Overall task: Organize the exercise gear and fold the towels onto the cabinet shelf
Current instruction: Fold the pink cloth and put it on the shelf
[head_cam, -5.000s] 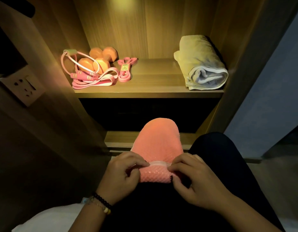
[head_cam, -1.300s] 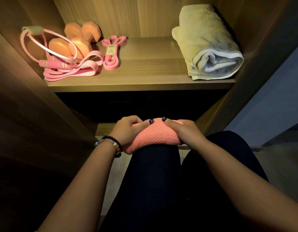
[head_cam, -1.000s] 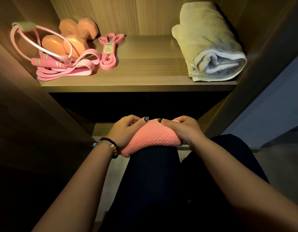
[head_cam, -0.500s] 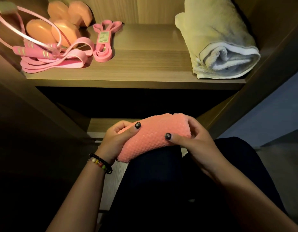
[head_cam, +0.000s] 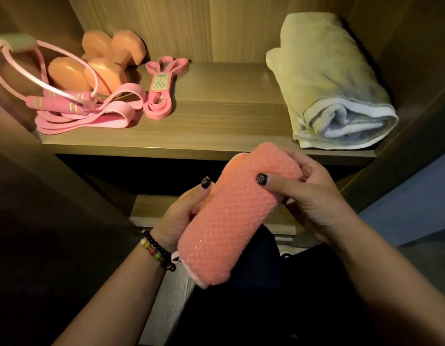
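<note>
Both hands, left (head_cam: 184, 216) and right (head_cam: 308, 196), clamp their grip round the rolled pink towel (head_cam: 231, 221), held in the air just below the shelf (head_cam: 216, 126). If either grip slackens, the roll could unwind before reaching the gap beside the yellow towel (head_cam: 331, 83).

**Warm light on the shelf, darkness below**

A warm yellow light fell from above onto the shelf (head_cam: 216, 116), brightest across its middle and on the back panel. The cream towel (head_cam: 326, 71) and the dumbbells (head_cam: 101, 63) cast soft shadows. Below the shelf edge the picture was dim, and the lower left corner sank into near black. The pink towel (head_cam: 236, 216) showed small glints on its bumpy weave. Straight boards bowed toward the edges. The forearms at the bottom were softly blurred.
</note>
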